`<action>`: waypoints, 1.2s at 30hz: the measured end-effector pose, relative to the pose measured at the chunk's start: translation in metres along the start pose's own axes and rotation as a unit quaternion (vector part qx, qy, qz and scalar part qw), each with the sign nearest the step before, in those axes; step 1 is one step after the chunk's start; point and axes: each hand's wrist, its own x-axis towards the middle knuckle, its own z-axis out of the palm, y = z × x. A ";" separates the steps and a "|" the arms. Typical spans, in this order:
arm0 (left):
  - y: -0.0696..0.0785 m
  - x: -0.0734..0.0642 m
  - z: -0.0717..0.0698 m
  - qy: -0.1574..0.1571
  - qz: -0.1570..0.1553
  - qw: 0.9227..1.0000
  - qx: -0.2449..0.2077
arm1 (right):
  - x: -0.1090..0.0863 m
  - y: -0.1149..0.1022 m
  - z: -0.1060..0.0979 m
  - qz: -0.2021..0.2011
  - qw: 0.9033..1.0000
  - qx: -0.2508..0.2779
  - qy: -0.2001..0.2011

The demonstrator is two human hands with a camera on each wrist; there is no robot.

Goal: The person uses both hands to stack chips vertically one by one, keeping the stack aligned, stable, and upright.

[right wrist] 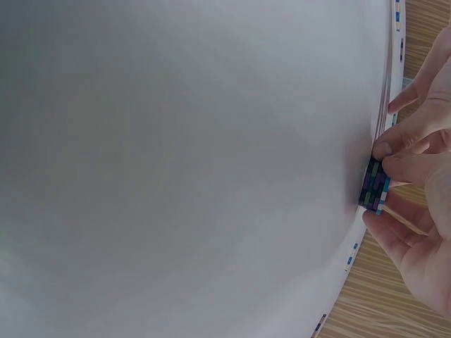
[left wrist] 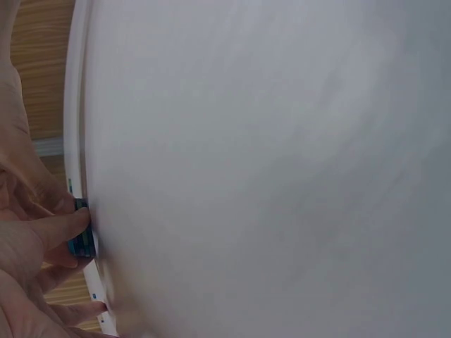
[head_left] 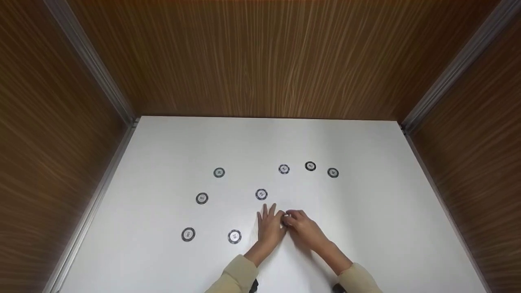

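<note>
A short stack of dark poker chips stands on the white table, between my two hands. My left hand pinches its near side between thumb and index finger, the other fingers stretched forward over the table. From the other side my right hand grips the same stack with thumb and fingertips. Coloured edge bands show on the stack in the left wrist view; in the head view the fingers cover most of it. Just ahead of the left fingertips lies a single chip, flat with its pale centre up.
More chips lie flat and apart: one and another to the left, two farther up that side, and a row including one toward the back. Wood-grain panels wall the white table at back and sides.
</note>
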 end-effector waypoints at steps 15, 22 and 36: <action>-0.002 -0.001 0.003 0.024 0.020 1.000 0.002 | 0.000 0.000 0.001 -0.005 1.000 -0.012 0.001; -0.002 0.000 0.001 0.022 0.016 1.000 0.004 | 0.000 0.001 0.001 -0.004 0.999 -0.031 0.021; -0.002 0.002 0.001 -0.015 -0.001 0.999 -0.032 | 0.020 0.037 -0.025 0.116 0.985 0.018 0.126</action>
